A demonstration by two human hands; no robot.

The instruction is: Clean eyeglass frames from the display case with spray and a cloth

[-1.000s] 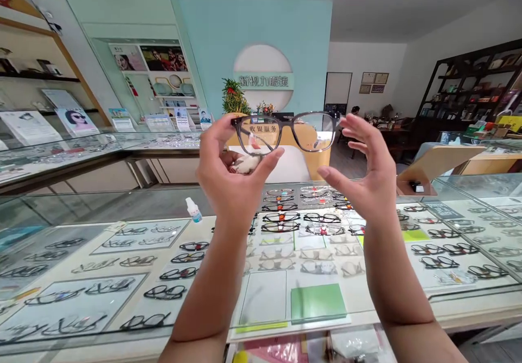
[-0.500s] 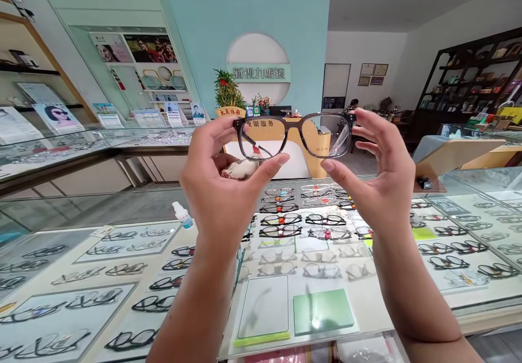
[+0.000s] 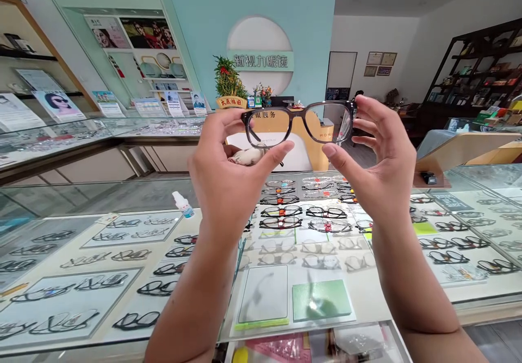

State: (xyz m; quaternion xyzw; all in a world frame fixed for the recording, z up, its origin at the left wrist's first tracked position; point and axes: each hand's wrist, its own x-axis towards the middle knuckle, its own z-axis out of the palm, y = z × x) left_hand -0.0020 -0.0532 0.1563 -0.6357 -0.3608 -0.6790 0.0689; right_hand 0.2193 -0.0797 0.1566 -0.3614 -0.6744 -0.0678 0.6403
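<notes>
Eyeglasses (image 3: 297, 114) are up in the air between both hands, off the display case (image 3: 361, 297), showing just above its far edge in view. Long axis runs side to side, near level, one hinge end at each hand. Left hand (image 3: 224, 172) is right of nothing but the frame's left end: fingers bent at that hinge, thumb under the left lens, pinching it, with a white cloth-like wad (image 3: 247, 157) tucked in the palm. Right hand (image 3: 381, 170) has fingers curled and apart at the right hinge, thumb just by the lower rim; can't tell if it grips. Left hold reads firmer. Dropper-type bottle (image 3: 184, 205) sits left of left wrist.
</notes>
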